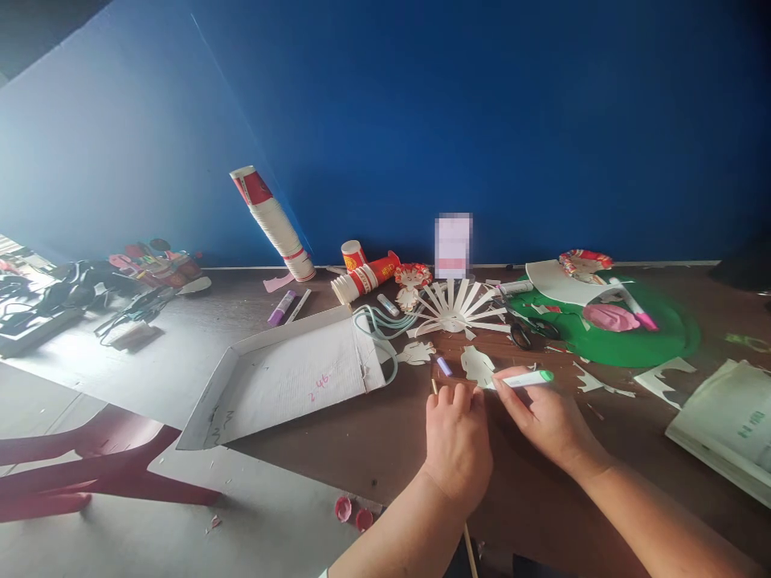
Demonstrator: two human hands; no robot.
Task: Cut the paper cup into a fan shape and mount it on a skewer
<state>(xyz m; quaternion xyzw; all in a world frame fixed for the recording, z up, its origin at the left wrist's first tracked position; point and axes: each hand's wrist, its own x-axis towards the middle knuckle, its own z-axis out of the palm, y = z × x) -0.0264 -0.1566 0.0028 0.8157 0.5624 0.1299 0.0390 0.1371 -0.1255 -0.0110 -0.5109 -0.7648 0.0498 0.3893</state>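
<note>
My right hand [548, 417] pinches a white marker [521, 380] with a green end, pointing it left towards my left hand. My left hand [458, 441] is closed, back upward, around a thin wooden stick [470, 552] whose ends show above and below the fist. Just beyond the hands lies a white paper cutout [478, 365], close to the marker's tip. Left of it are another paper cutout [417, 352] and a small purple marker cap [444, 366]. What else the left fingers may hold is hidden.
A shallow white cardboard box [283, 385] lies left. Behind are a paper cup cut into strips [454, 317], stacked paper cups [277, 225], black scissors [533, 331] and a green round mat [662, 329]. A book [728, 425] sits right; a red stool [102, 457] stands lower left.
</note>
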